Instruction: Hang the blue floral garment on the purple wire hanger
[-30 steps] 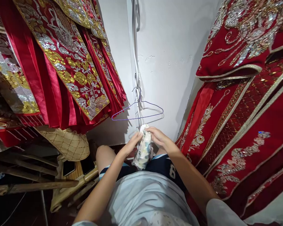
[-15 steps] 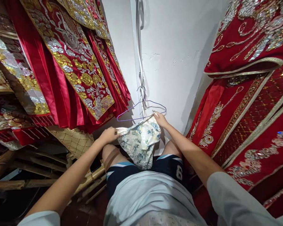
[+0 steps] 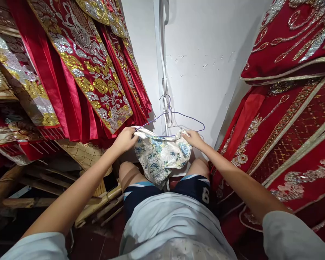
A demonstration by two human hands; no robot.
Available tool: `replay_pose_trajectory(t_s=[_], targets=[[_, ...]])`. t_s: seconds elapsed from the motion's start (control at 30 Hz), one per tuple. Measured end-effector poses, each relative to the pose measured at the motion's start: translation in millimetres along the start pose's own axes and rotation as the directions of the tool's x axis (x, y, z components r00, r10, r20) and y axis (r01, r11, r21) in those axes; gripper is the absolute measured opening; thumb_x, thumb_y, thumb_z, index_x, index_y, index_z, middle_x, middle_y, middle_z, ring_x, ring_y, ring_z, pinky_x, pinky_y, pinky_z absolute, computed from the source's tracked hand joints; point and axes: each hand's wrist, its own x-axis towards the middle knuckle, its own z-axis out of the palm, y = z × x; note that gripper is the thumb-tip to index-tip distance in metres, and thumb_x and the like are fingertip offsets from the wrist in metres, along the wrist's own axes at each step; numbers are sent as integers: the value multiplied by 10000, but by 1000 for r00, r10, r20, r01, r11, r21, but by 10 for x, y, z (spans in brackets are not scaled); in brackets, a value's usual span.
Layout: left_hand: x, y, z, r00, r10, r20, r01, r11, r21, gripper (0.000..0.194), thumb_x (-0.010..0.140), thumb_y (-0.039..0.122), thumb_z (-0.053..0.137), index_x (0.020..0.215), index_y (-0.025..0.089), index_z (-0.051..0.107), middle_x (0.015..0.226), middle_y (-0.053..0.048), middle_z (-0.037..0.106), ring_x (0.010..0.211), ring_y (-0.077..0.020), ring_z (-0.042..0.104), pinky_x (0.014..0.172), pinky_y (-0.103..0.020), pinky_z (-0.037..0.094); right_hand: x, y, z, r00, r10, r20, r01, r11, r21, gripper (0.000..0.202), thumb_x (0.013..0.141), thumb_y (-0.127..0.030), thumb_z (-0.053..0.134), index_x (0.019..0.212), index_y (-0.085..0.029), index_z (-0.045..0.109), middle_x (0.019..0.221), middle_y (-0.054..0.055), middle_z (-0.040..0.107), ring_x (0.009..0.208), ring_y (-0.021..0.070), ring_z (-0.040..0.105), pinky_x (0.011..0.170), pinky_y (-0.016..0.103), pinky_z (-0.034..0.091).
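A white garment with blue flowers (image 3: 162, 155) hangs spread between my hands, its lower part draping down over the gap between my knees. My left hand (image 3: 125, 140) is closed on its upper left corner. The opposite upper corner is pinched in my right hand (image 3: 194, 139). Behind the top edge hangs a purple wire hanger (image 3: 188, 115). Its left end meets the garment's edge by my left fingers; whether it is inside the cloth I cannot tell. The hanger's right end sticks out bare above my right hand.
A white strap-like strip (image 3: 164, 65) runs down the pale wall (image 3: 200, 43) to the hanger's hook. Red embroidered costumes (image 3: 97, 72) hang close on the left, and a red beaded gown (image 3: 292, 126) on the right. Bamboo furniture (image 3: 97, 209) stands low at left.
Both hands have raised the garment toward the hanger, and its top edge is stretched wider. The left corner now meets the hanger's left end. The hanger has shifted slightly right.
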Motion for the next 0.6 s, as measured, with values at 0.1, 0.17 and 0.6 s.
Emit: replay_pose_trajectory(t_s=[0.1,0.17,0.6], targets=[[252,160,8,996,8,-84,-19,991,-136,199,829,220,393,859,172,584,1145,-152,672,1100,-306,590,979,-419,445,-64,-117,65,1000,-3,19,3,1000,-4,196,779,-366,626,729,-184,675,655,7,645,710,219,560,700,306,422],[444,215,71,992,10,-125,-38,974,-222,236,804,169,379,909,166,590,1166,-141,670,1145,-290,584,985,-403,443,-108,-197,131,999,-15,37,15,1000,5,187,780,-363,633,733,-190,686,670,14,662,725,227,573,712,311,432],[737,236,279,999,2,-32,-9,980,-198,317,871,243,359,1000,175,641,906,-79,685,823,-238,601,781,-318,439,-236,-122,-390,912,25,-409,-40,999,-27,605,844,-362,585,1407,-152,520,872,62,703,753,217,614,775,355,487]])
